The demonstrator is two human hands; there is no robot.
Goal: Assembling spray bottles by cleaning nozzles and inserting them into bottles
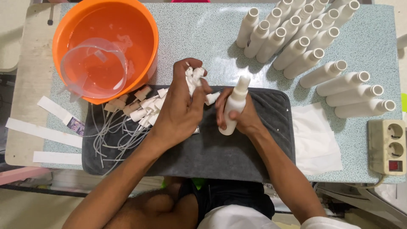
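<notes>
Fingers wrap smooth white plastic bottle over grey towel.

Speckled worktable under even light

A pale blue-green speckled table fills the view, with a beige board along its left edge. A cream power strip sits at the right edge. Pale floor shows below the near edge.
</notes>
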